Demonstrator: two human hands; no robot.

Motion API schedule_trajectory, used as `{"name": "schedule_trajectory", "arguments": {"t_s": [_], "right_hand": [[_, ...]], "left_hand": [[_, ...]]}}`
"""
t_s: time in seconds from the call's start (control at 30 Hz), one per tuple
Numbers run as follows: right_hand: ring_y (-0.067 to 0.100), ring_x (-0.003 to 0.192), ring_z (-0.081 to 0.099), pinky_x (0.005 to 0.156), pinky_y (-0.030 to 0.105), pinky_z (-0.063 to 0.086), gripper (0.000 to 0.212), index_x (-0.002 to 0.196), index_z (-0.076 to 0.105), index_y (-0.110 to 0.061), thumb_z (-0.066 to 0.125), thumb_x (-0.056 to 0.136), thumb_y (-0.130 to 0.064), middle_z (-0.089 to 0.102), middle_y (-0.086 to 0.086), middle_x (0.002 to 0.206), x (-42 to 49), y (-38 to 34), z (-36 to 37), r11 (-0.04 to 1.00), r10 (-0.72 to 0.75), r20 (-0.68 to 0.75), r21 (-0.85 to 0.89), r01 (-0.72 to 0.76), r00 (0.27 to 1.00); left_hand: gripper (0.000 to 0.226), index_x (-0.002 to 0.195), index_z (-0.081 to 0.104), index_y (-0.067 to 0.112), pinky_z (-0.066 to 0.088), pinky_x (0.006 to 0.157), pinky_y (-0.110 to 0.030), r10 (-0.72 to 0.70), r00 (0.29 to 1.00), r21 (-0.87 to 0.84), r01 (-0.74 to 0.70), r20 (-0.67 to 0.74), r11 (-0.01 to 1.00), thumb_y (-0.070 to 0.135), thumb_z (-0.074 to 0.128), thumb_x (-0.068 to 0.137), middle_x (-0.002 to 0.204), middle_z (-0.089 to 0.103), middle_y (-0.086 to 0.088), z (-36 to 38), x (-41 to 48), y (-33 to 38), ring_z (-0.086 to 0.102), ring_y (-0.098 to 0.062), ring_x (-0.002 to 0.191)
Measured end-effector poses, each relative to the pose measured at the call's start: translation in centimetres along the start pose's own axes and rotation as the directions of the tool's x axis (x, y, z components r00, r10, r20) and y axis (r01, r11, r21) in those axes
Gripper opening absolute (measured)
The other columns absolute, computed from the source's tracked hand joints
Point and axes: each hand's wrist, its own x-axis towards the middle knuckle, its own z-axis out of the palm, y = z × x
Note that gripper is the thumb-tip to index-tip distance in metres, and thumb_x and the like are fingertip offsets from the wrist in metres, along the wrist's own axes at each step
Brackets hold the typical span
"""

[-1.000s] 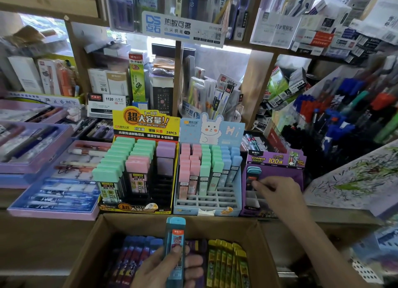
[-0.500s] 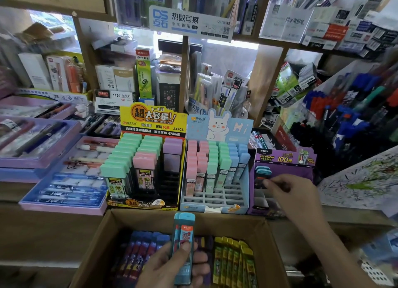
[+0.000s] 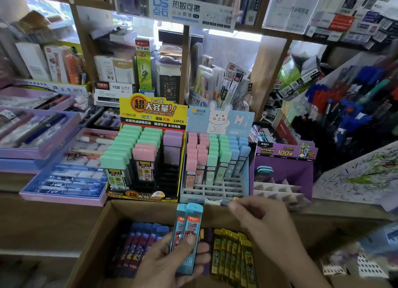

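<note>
My left hand [image 3: 170, 259] grips a pair of light blue lead-refill cases [image 3: 187, 234], holding them upright over an open cardboard box [image 3: 97, 234]. The thumb presses on their front. My right hand [image 3: 265, 227] hovers just right of the cases, above the box's far rim, with fingers loosely bent and nothing in them. Behind it stands a purple display box [image 3: 284, 169] with mostly bare slots and a couple of teal cases [image 3: 263, 171] at its back left. Inside the cardboard box lie rows of dark blue cases [image 3: 140, 242] and yellow cases [image 3: 232, 255].
On the counter stand a yellow-fronted display [image 3: 148, 154] of green, pink and purple cases and a rabbit-print display [image 3: 217, 156] of pastel cases. Purple pen trays [image 3: 64, 180] sit to the left. Pen racks [image 3: 349, 115] fill the right; packed shelves rise behind.
My right hand has pulled out of the purple display box and come down toward the cases in my left hand. The left hand has lifted the cases slightly.
</note>
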Motion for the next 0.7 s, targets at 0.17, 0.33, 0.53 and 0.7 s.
{"name": "schedule_trajectory", "arguments": {"t_s": [0.17,0.33,0.53,0.7], "right_hand": [[-0.004,0.059,0.061,0.057,0.011,0.046,0.008,0.088,0.081,-0.040,0.075,0.089,-0.045,0.073,-0.012,0.067,-0.9,-0.8,3.1,0.970,0.120,0.287,0.171,-0.174,0.950],[-0.001,0.068,0.067,0.062,0.013,0.049,0.016,0.089,0.081,-0.033,0.077,0.087,-0.048,0.078,-0.005,0.078,-1.1,-0.8,4.5,0.949,0.154,0.374,0.203,-0.243,0.914],[0.005,0.064,0.065,0.060,0.019,0.050,0.012,0.083,0.080,-0.027,0.078,0.088,-0.038,0.075,-0.001,0.074,-1.2,-0.5,4.5,0.936,0.172,0.350,0.234,-0.264,0.921],[0.018,0.059,0.064,0.053,0.024,0.053,0.016,0.078,0.076,-0.010,0.075,0.090,-0.019,0.073,0.018,0.074,-0.8,-0.3,2.0,0.907,0.154,0.260,0.346,-0.241,0.953]], "left_hand": [[0.029,0.086,0.082,0.017,0.061,0.059,-0.035,0.010,1.000,0.014,-0.010,-0.014,1.000,0.026,0.084,0.058,0.093,0.078,-0.019,0.0,-0.1,-0.1,0.077,-0.031,0.080],[0.034,0.086,0.082,0.020,0.062,0.062,-0.037,0.008,1.000,-0.008,-0.008,-0.014,1.000,0.026,0.085,0.053,0.093,0.078,-0.018,-0.1,-0.1,-0.3,0.077,-0.031,0.081],[0.023,0.081,0.082,0.020,0.062,0.062,-0.039,0.011,0.999,-0.042,-0.013,-0.053,0.999,0.029,0.080,0.061,0.091,0.078,-0.019,-0.2,0.2,-0.3,0.077,-0.033,0.079],[0.020,0.074,0.082,0.010,0.060,0.064,-0.044,0.018,0.996,-0.120,-0.028,-0.090,0.992,0.028,0.073,0.070,0.085,0.078,-0.019,-0.1,0.0,0.3,0.077,-0.033,0.071]]}}
